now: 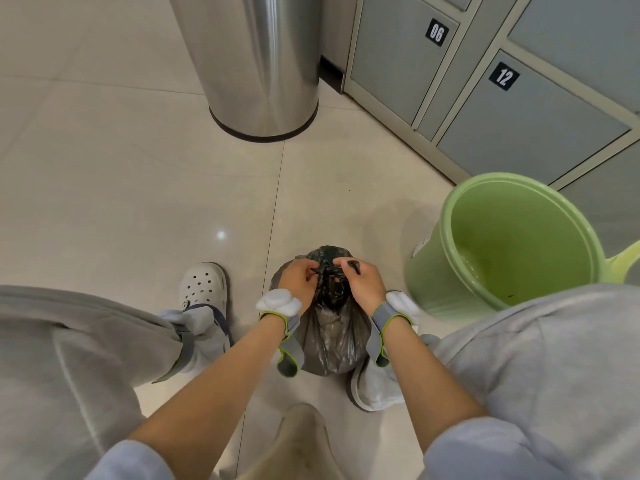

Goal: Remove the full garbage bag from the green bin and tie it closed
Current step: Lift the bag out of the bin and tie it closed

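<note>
In the head view, one dark garbage bag (330, 337) is seen standing on the pale tiled floor (138, 188), out of the bin, between the person's knees. Its long axis runs upright, from the bulging bottom near the person to the gathered neck, which points upward and away from the camera. The neck is twisted into a knot (327, 271) at the top.

The left hand (298, 284) is closed on the left side of the knot, with the plastic pinched between curled fingers. The right hand (360, 282) is closed on the right side, with a loop of plastic held at the fingertips. Two wristbands are worn, one on each wrist.

One green bin (502, 244) is seen to the right of the bag, near it but apart, with its open mouth turned toward the camera and no bag inside. One steel bin (256, 64) stands further off on the floor. Two numbered locker doors, 06 and 12, are visible at the upper right. One white clog (202, 284) is seen left of the bag.
</note>
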A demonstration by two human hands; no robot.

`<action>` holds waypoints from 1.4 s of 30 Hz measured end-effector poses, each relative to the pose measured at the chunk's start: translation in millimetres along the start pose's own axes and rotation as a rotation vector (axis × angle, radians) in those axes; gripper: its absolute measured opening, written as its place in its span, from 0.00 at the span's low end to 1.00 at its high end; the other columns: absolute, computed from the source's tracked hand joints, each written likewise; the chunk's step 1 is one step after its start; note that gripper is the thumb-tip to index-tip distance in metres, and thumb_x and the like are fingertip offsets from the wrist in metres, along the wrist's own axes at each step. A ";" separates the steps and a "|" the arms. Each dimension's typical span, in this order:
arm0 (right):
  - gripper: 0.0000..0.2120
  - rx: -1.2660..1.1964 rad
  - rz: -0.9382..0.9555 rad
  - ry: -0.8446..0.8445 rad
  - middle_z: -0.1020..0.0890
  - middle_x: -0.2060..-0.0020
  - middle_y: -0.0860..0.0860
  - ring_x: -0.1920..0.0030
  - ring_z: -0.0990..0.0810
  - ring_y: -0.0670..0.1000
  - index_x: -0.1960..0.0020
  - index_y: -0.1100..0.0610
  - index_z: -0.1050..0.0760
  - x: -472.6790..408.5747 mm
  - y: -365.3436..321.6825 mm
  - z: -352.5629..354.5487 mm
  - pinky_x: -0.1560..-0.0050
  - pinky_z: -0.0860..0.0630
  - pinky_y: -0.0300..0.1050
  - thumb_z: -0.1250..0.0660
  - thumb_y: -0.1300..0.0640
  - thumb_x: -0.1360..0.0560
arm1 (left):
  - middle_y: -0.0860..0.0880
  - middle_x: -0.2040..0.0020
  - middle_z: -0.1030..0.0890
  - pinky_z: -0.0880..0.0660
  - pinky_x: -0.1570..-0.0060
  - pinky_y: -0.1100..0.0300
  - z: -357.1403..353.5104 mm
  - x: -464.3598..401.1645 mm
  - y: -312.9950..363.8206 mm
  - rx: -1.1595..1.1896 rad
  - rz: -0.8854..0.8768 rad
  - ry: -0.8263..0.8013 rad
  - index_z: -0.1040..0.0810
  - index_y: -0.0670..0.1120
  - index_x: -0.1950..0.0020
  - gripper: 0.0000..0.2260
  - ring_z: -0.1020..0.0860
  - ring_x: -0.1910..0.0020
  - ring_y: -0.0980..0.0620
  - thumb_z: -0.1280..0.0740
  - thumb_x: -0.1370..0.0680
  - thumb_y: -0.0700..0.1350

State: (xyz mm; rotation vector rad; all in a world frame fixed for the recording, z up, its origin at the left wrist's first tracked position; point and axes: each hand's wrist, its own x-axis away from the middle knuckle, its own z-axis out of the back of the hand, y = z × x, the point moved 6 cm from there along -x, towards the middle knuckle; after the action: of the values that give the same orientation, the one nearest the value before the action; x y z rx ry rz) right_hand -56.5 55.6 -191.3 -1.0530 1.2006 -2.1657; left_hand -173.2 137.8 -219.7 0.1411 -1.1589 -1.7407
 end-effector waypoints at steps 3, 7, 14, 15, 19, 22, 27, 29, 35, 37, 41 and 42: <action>0.13 0.070 -0.005 0.018 0.18 0.45 0.60 0.42 0.21 0.57 0.47 0.65 0.19 -0.9 3.4 4.4 0.42 0.28 0.43 0.41 0.61 0.21 | 0.45 0.56 0.22 0.33 0.57 0.63 -1.4 -0.1 -1.9 -0.131 -0.052 -0.031 0.23 0.41 0.47 0.09 0.22 0.54 0.44 0.35 0.25 0.42; 0.15 0.236 -0.004 0.030 0.17 0.49 0.63 0.46 0.20 0.60 0.50 0.66 0.19 -3.6 8.7 5.8 0.50 0.27 0.47 0.39 0.57 0.21 | 0.36 0.52 0.22 0.32 0.54 0.55 4.7 3.7 7.0 -0.273 -0.174 -0.029 0.25 0.36 0.51 0.09 0.25 0.51 0.39 0.39 0.22 0.42; 0.15 0.400 -0.026 0.125 0.17 0.50 0.62 0.48 0.21 0.61 0.51 0.65 0.20 -9.3 17.6 24.9 0.58 0.34 0.41 0.41 0.55 0.21 | 0.39 0.41 0.26 0.29 0.48 0.48 18.6 9.7 6.6 -0.665 -0.237 -0.045 0.27 0.39 0.43 0.15 0.30 0.42 0.40 0.47 0.19 0.47; 0.15 0.409 -0.048 0.140 0.17 0.50 0.62 0.48 0.21 0.61 0.50 0.64 0.20 -9.9 19.3 28.9 0.55 0.31 0.43 0.42 0.55 0.21 | 0.39 0.41 0.26 0.28 0.48 0.48 22.1 9.1 3.8 -0.695 -0.222 -0.046 0.27 0.40 0.42 0.15 0.29 0.42 0.39 0.47 0.19 0.48; 0.15 0.456 -0.109 0.149 0.19 0.46 0.64 0.44 0.22 0.63 0.46 0.64 0.21 -11.7 24.3 35.9 0.47 0.27 0.50 0.43 0.55 0.20 | 0.40 0.42 0.24 0.28 0.49 0.49 34.5 8.6 -11.1 -0.772 -0.167 -0.056 0.26 0.41 0.43 0.15 0.28 0.43 0.39 0.47 0.19 0.48; 0.16 0.445 -0.138 0.157 0.19 0.44 0.64 0.43 0.23 0.64 0.44 0.65 0.21 -13.7 26.6 40.1 0.46 0.26 0.50 0.43 0.56 0.20 | 0.41 0.42 0.23 0.29 0.51 0.51 39.2 9.1 -15.8 -0.795 -0.173 -0.059 0.25 0.42 0.43 0.15 0.27 0.44 0.40 0.47 0.20 0.48; 0.16 0.433 -0.167 0.214 0.20 0.44 0.65 0.43 0.23 0.65 0.44 0.66 0.21 -19.0 23.5 49.5 0.45 0.27 0.50 0.43 0.58 0.20 | 0.41 0.42 0.22 0.31 0.51 0.53 45.7 5.8 -16.2 -0.713 -0.167 -0.075 0.25 0.41 0.45 0.15 0.27 0.44 0.41 0.47 0.20 0.46; 0.15 0.429 -0.176 0.224 0.20 0.43 0.65 0.41 0.23 0.65 0.42 0.65 0.22 -20.6 22.7 53.6 0.43 0.27 0.50 0.42 0.58 0.21 | 0.41 0.44 0.22 0.30 0.50 0.52 46.0 6.6 -17.5 -0.688 -0.162 -0.088 0.25 0.40 0.46 0.14 0.27 0.45 0.41 0.47 0.20 0.46; 0.15 0.461 -0.190 0.228 0.20 0.44 0.65 0.43 0.23 0.64 0.44 0.65 0.21 -21.4 26.7 59.6 0.46 0.27 0.49 0.43 0.57 0.21 | 0.41 0.44 0.22 0.28 0.48 0.50 49.2 6.9 -24.6 -0.644 -0.120 -0.105 0.25 0.40 0.44 0.15 0.27 0.45 0.41 0.47 0.19 0.46; 0.16 0.461 -0.197 0.229 0.19 0.45 0.66 0.44 0.22 0.64 0.45 0.66 0.21 -20.8 28.4 58.4 0.47 0.27 0.49 0.43 0.57 0.20 | 0.40 0.45 0.22 0.28 0.49 0.50 49.3 8.2 -26.1 -0.639 -0.113 -0.098 0.25 0.40 0.44 0.15 0.27 0.45 0.40 0.48 0.19 0.46; 0.16 0.428 -0.153 0.234 0.18 0.50 0.67 0.49 0.21 0.64 0.50 0.67 0.20 -22.5 21.3 55.3 0.52 0.28 0.48 0.42 0.57 0.21 | 0.38 0.46 0.24 0.29 0.47 0.49 51.5 10.6 -25.1 -0.577 -0.116 -0.060 0.25 0.39 0.47 0.15 0.28 0.46 0.40 0.47 0.19 0.46; 0.16 0.391 -0.148 0.228 0.19 0.53 0.67 0.50 0.21 0.63 0.52 0.67 0.20 -24.4 18.6 55.1 0.54 0.28 0.48 0.42 0.57 0.21 | 0.38 0.46 0.25 0.29 0.47 0.49 52.8 10.3 -22.5 -0.558 -0.135 -0.048 0.25 0.38 0.47 0.15 0.29 0.46 0.40 0.47 0.19 0.46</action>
State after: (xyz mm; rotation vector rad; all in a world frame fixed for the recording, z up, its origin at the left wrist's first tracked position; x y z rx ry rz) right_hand 2.4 34.3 -198.8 -0.7630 0.7553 -2.5537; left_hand -222.8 164.1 -204.3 -0.1661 -0.6707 -2.1308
